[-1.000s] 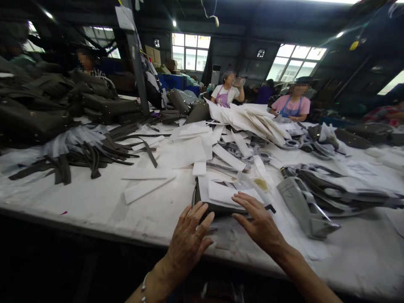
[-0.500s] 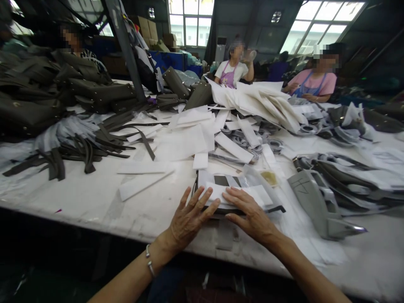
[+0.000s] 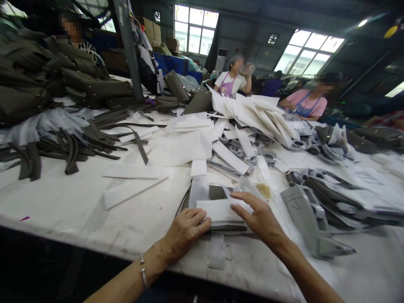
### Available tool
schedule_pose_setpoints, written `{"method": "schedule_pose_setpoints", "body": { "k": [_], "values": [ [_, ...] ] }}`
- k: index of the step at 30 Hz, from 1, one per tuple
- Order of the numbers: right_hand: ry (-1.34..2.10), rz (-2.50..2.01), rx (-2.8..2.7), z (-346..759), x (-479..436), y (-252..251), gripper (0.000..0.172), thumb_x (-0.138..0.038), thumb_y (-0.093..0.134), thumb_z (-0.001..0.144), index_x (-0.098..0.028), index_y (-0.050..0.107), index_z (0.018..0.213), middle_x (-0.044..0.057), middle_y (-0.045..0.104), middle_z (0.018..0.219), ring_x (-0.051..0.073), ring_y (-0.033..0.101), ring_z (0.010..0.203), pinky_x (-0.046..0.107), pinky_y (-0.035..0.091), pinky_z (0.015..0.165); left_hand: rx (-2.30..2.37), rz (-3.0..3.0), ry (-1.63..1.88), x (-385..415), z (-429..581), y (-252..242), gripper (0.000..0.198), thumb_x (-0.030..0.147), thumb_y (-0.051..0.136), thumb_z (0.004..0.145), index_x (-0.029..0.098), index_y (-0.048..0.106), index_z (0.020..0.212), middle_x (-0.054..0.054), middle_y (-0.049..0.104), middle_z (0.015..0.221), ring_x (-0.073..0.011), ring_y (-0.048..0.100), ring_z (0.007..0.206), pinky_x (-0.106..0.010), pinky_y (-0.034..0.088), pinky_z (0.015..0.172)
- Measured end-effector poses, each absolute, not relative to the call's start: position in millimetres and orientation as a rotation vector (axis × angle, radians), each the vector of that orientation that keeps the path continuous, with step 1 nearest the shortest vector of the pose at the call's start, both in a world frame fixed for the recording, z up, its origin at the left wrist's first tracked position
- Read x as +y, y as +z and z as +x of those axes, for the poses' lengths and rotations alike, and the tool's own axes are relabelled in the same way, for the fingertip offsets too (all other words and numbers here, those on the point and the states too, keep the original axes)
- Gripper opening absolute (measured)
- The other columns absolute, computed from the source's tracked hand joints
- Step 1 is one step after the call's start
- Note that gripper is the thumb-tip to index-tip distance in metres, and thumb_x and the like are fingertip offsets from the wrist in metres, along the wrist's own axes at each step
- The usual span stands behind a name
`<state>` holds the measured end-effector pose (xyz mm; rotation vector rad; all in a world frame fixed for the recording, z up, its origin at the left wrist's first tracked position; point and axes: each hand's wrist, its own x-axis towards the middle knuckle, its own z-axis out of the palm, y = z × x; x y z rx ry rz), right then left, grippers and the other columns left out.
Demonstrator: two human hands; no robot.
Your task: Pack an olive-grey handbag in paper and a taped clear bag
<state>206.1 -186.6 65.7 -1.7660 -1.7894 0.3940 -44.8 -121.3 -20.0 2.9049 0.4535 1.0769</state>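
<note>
In front of me on the table lies a dark olive bag (image 3: 217,192) with a translucent sheet over it and a dark strap at its left side. A white foam strip (image 3: 217,211) rests along its front part. My left hand (image 3: 188,227) is closed over the front left corner, its fingers bent against the bag and the strip's end. My right hand (image 3: 257,214) is open at the right end, thumb and fingers apart, fingertips over the strip. The right hand hides that end of the bag.
Dark straps (image 3: 72,147) and piled olive bags (image 3: 94,84) lie at left. White foam sheets (image 3: 252,111) are heaped ahead. A grey tape dispenser (image 3: 303,219) and more bags (image 3: 341,193) lie at right. Co-workers (image 3: 232,80) are across the table (image 3: 139,227).
My left hand has gone from lying spread on the foam strip to curling round the left corner. My right hand has shifted to the strip's right end. The view has turned slightly.
</note>
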Motion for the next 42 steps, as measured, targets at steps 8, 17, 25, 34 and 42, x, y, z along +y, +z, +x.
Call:
{"method": "schedule_pose_setpoints", "body": {
  "k": [8,17,25,34,42],
  "values": [
    [0.631,-2.209,-1.685,208.6,-130.1,64.9,0.065,-0.045,0.065,0.082,-0.010,0.053,0.136,0.015,0.062,0.127,0.031,0.056,0.120,0.046,0.038,0.106,0.491,2.852,0.974,-122.1,-43.5,-18.7,0.029,0.014,0.039,0.099,0.015,0.051,0.125,-0.006,0.062,0.106,-0.0190,0.056,0.099,-0.034,0.044,0.083],
    [0.654,-2.095,-1.732,194.0,-120.3,67.0,0.053,-0.036,0.066,0.080,-0.013,0.058,0.128,0.012,0.066,0.111,0.022,0.066,0.087,0.038,0.053,0.080,0.574,2.847,0.968,-125.7,-38.9,-17.6,0.028,0.019,0.047,0.097,0.017,0.052,0.125,-0.004,0.060,0.100,-0.0197,0.054,0.091,-0.035,0.043,0.076],
    [0.660,-1.914,-2.326,190.6,-159.6,87.0,0.062,-0.019,0.080,0.066,-0.016,0.064,0.126,0.014,0.059,0.131,0.031,0.054,0.123,0.049,0.043,0.107,0.649,2.849,1.032,-128.6,-33.9,-19.6,0.024,0.023,0.056,0.093,0.018,0.055,0.116,-0.002,0.059,0.092,-0.0197,0.053,0.084,-0.035,0.042,0.072],
    [0.536,-1.645,-2.373,215.9,-180.9,56.4,0.047,-0.026,0.078,0.076,-0.021,0.068,0.122,0.011,0.061,0.131,0.030,0.051,0.129,0.052,0.043,0.108,0.696,2.942,1.250,-139.6,-26.0,-8.9,0.022,0.015,0.044,0.097,0.011,0.061,0.109,-0.006,0.062,0.102,-0.0238,0.052,0.117,-0.047,0.029,0.114],
    [0.144,-1.435,-2.253,198.7,-181.1,41.5,0.013,-0.021,0.057,0.092,-0.019,0.070,0.092,0.008,0.071,0.102,0.023,0.065,0.106,0.043,0.055,0.092,0.712,2.973,1.152,-144.2,-23.2,-11.7,0.028,0.007,0.040,0.094,0.008,0.058,0.116,-0.011,0.064,0.111,-0.0197,0.061,0.104,-0.034,0.046,0.098]
  ]
}}
